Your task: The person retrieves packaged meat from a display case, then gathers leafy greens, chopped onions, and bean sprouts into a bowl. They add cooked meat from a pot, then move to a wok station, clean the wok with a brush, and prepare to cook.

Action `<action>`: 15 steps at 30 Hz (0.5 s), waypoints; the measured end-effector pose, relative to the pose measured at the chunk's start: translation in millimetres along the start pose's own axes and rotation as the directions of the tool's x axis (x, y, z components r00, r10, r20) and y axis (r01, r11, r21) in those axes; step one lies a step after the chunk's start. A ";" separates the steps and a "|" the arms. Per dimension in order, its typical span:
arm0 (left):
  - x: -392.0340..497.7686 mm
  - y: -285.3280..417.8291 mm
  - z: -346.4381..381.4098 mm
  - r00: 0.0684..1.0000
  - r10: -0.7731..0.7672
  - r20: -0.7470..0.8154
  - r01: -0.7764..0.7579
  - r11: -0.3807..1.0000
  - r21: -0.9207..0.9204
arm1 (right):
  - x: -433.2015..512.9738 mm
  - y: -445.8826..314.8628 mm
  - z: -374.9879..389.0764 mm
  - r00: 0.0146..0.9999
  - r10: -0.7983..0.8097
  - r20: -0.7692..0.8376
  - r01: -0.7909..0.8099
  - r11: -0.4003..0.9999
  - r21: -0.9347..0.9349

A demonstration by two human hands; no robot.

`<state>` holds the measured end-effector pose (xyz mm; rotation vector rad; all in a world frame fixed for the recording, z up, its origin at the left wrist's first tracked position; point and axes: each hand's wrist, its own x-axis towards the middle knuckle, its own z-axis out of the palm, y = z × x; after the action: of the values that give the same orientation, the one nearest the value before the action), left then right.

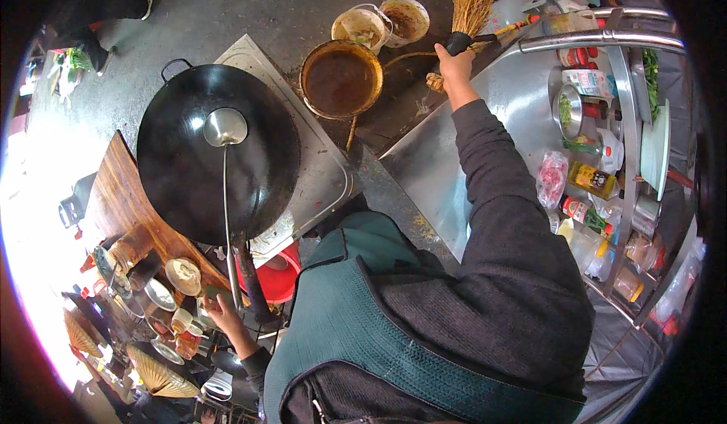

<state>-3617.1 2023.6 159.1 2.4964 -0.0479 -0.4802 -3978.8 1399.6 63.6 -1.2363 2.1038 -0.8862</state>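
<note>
My right hand (456,69) is stretched out ahead and closed around the dark handle of a straw wok brush (474,6), its bristles pointing away from me. My left hand (224,317) is low on the left, fingers apart, beside several seasoning bowls and the end of the ladle handle. I see nothing held in it. A large black wok (170,117) sits on the metal stove top (318,168). Inside it lies a long-handled metal ladle (225,127), its handle running over the rim toward me. A pot of brown liquid (342,77) stands past the stove corner.
Two dirty white buckets (404,21) stand beyond the pot. A steel worktop (426,174) and a rack (622,83) with bottles and bowls are at right. At left are a wooden board (122,188) and a red basin (278,276). A person's legs (108,6) show at upper left.
</note>
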 end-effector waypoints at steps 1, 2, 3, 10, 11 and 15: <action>-0.5 0.5 0.1 0.999 0.036 0.009 -0.036 0.999 0.026 | 0.5 0.5 -0.3 1.000 0.012 0.007 -0.012 1.000 -0.016; -1.0 0.9 0.5 0.999 0.046 0.009 -0.047 0.998 0.051 | 0.9 1.0 -0.4 1.000 -0.004 -0.023 0.003 1.000 -0.030; -1.3 1.2 1.2 0.999 0.051 -0.006 -0.050 0.995 0.083 | 1.2 1.7 -0.3 1.000 0.028 0.012 -0.028 1.000 -0.013; -1.0 0.8 3.9 0.998 0.066 -0.014 -0.064 0.996 0.064 | 0.7 8.9 4.4 0.999 -0.037 -0.034 0.033 0.992 -0.118; -0.9 1.2 3.1 0.998 0.060 -0.010 -0.059 0.997 0.048 | 0.8 10.0 4.8 0.998 -0.061 0.001 0.061 0.990 -0.123; -2.5 5.3 4.9 0.999 0.049 -0.016 -0.048 0.998 0.047 | 2.2 11.8 4.1 0.998 -0.049 -0.038 0.037 0.967 -0.253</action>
<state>-3620.7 2016.9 159.2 2.5381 -0.1135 -0.4417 -3983.2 1400.8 51.7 -1.4057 2.2875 -0.6836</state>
